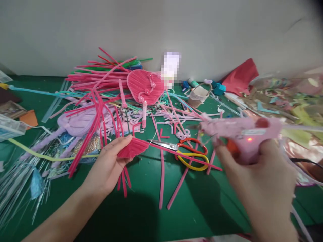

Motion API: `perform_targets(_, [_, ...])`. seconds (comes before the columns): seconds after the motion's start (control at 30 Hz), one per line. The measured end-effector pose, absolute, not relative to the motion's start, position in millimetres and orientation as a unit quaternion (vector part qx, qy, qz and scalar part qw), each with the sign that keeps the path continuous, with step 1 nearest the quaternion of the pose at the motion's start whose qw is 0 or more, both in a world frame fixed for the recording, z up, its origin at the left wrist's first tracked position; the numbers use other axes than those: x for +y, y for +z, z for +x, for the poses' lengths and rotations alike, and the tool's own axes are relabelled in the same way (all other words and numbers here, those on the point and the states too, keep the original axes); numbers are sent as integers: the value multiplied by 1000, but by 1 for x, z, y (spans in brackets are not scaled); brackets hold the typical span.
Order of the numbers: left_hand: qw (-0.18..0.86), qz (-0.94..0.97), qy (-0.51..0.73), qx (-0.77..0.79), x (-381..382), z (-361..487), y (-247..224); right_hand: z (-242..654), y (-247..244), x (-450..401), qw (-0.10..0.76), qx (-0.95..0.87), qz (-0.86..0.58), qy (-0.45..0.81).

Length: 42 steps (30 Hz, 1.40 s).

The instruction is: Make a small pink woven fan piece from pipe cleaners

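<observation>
My left hand (111,161) pinches a dark pink panel of pipe cleaners (133,147) laid side by side. One long strand runs from it to the right, across the scissors (174,146) with red and yellow handles. In my right hand (262,181) is a pink glue gun (239,131) with a small orange light lit, its nozzle pointing left. A thin glue thread seems to curve up from the panel's right edge. Behind the panel, a finished-looking pink fan (145,86) with small flower beads rests on the pile.
Pink pipe cleaners (98,75) lie heaped at the back, near a lilac fan shape (78,121). A small basket (199,95) and a phone-like bright, blurred-out object (171,67) stand by the wall. Paper scraps (285,97) cover the right; silvery strips (22,185) spread left.
</observation>
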<state>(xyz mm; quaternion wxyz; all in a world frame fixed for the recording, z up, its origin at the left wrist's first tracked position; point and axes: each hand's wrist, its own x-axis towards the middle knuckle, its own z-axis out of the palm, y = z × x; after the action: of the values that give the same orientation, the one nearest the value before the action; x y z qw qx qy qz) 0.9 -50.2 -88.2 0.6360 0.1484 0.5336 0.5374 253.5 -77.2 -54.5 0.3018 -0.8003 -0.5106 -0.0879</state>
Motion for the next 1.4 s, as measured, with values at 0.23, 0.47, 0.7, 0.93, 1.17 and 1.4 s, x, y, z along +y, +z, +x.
perform_targets(0.23, [626,152,542,540,-53,3,-86,220,-83,-99,355,-617,-687,-145])
perform_targets(0.47, [632,176,532,535,-54,5,-82,214,-94,-95,337,-642,-677,-126])
perform_targets(0.7, [622,191,521,552,-53,6,-81,214,-98,-94,337,-651,-669,-124])
perform_targets(0.93, [629,187,523,545,-55,6,-83,214,-98,-94,339,-657,-661,-132])
perform_targets(1.17, [639,186,523,533,-56,6,-83,217,-101,-95,333,-669,-650,-137])
perform_targets(1.4, [633,183,525,538,-55,6,-84,215,-98,-95,333,-664,-656,-133])
